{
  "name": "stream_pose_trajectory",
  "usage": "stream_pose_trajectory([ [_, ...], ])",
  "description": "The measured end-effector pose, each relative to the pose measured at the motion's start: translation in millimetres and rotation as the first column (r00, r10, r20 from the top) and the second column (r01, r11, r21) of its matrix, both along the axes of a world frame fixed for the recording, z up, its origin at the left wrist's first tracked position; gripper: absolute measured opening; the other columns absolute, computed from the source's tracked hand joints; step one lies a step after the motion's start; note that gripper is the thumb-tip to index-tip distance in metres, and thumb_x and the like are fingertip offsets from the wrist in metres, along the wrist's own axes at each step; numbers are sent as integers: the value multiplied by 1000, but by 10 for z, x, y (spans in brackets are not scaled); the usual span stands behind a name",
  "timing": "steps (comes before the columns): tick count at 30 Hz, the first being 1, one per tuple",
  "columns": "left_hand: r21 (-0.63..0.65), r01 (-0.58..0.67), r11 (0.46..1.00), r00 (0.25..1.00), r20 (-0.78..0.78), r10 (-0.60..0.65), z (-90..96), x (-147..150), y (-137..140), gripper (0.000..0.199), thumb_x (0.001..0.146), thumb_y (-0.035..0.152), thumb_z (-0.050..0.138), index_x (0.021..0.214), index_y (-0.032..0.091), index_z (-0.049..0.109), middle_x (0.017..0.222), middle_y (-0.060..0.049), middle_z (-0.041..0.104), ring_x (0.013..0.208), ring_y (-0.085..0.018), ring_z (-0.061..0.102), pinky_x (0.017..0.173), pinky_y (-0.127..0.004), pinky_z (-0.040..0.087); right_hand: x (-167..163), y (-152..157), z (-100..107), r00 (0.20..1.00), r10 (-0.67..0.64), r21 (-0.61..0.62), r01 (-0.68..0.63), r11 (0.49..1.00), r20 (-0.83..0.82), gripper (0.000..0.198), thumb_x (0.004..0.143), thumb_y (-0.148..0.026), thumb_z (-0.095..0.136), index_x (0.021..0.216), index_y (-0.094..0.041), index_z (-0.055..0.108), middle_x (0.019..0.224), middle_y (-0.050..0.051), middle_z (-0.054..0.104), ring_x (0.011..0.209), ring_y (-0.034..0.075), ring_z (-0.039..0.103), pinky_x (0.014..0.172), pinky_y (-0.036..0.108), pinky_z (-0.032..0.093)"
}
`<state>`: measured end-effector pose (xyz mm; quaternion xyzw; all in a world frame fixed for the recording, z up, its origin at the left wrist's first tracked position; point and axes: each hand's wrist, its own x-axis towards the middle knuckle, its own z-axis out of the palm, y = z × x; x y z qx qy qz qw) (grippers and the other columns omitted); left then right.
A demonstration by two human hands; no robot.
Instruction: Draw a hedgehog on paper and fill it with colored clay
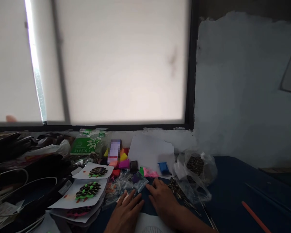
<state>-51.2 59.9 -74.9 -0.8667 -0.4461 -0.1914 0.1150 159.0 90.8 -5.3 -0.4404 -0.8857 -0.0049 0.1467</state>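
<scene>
My left hand (126,212) lies palm down with its fingers spread, its tips at the clear plastic packets (128,179). A pale pink bit (124,195) shows beside its forefinger; whether the hand touches it I cannot tell. My right hand (163,200) rests on the dark blue table (229,187), fingers slightly bent and apart. Just beyond its fingertips sit a pink clay packet (150,172) and a blue clay packet (163,168). Striped sunflower seeds (176,187) are piled to its right. Between my wrists, a white sheet (149,221) with a grey drawn pattern is partly out of view.
At left are stacked sheets (60,198) with seed-and-clay figures (88,191), beside dark bags and cables. Behind stand a green seed bag (87,144), a phone (114,151) and white paper (145,150). To the right are a bag of seeds (196,165) and an orange stick (254,216).
</scene>
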Motion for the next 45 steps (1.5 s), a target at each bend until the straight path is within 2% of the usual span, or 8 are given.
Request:
stream_pose_trajectory([
  [3,-201,-60,978,997,38,69,59,-16,30,62,80,9,54,138,29,60,149,-7,52,134,-37,49,108,-54,40,1,-17,14,999,-34,11,34,999,-27,31,91,-11,54,118,-19,69,123,14,62,113,28,60,95,36,49],
  [11,-270,-140,953,974,138,182,622,124,-29,44,84,13,52,123,19,71,127,-14,69,113,-36,60,95,-50,44,8,133,75,992,-126,90,126,988,-6,27,93,-18,57,114,-20,73,139,17,57,123,38,55,98,52,46],
  [17,-291,-169,942,875,395,279,745,183,109,19,79,14,53,78,19,72,90,-14,70,94,-35,60,85,-47,41,52,221,-41,996,-89,165,86,983,13,35,93,-19,57,127,-18,68,137,16,62,123,36,58,101,50,48],
  [25,-468,196,862,392,843,368,794,302,318,51,83,65,55,89,16,70,85,-13,71,75,-29,69,65,-35,51,-3,194,-24,997,70,349,-59,935,-18,50,92,-6,45,142,-7,52,143,20,55,130,34,52,105,49,47],
  [30,-419,452,788,98,901,423,836,263,320,60,64,70,77,90,17,68,91,-12,74,91,-28,71,77,-32,55,-112,-73,51,917,394,430,-333,839,-58,51,89,-6,46,140,-8,51,139,18,58,129,32,51,105,46,46],
  [33,-395,530,751,10,888,460,875,169,269,59,55,63,88,86,18,67,85,-9,74,84,-27,72,76,-33,57,-112,-140,96,819,389,274,-294,916,-421,36,90,-7,45,121,-17,63,132,15,61,123,28,54,104,44,45],
  [36,-389,611,690,6,873,487,903,119,223,56,52,54,94,85,17,68,80,-7,74,79,-25,72,76,-35,58,-82,-96,128,665,84,-69,-201,977,-742,23,92,-21,51,113,-18,62,117,14,65,107,27,62,94,41,49],
  [45,-438,680,587,106,852,513,845,190,212,52,57,49,95,87,13,72,80,-6,74,66,-19,71,63,-29,58,-65,-18,204,583,-106,-339,-308,889,-806,39,88,-52,61,69,-17,62,63,0,58,62,15,53,61,27,42],
])
